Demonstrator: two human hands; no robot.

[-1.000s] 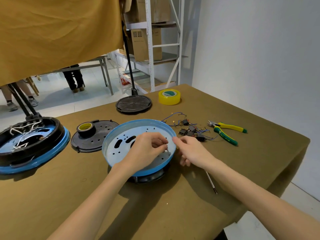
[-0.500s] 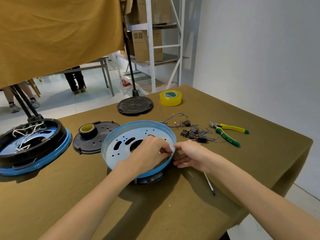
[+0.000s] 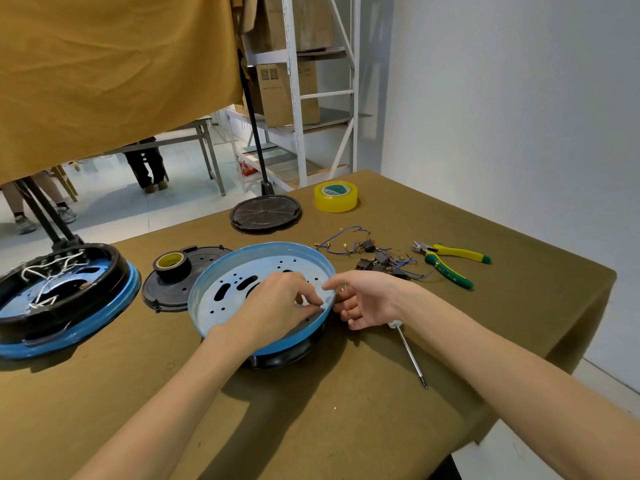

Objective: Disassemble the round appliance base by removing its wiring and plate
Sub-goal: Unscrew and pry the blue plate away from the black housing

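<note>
Blue base (image 3: pixel 221 327) sits mid-desk; pulled wiring (image 3: pixel 377 258) lies toward the right edge. Plate (image 3: pixel 221 289) still in; left hand (image 3: pixel 280 306) pinches at its rim, right hand (image 3: pixel 367 299) loosely open beside.

— What is standing behind the table (image 3: pixel 485 244)?
— A white shelving rack (image 3: pixel 294 98) is holding cardboard boxes (image 3: pixel 287 95); a mustard curtain (image 3: pixel 114 74) is hanging left, a pale wall (image 3: pixel 519 98) rising right.

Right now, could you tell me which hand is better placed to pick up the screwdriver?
Right, probably: the right hand sits open directly beside the screwdriver handle, while the left hand works inside the round base.
</note>
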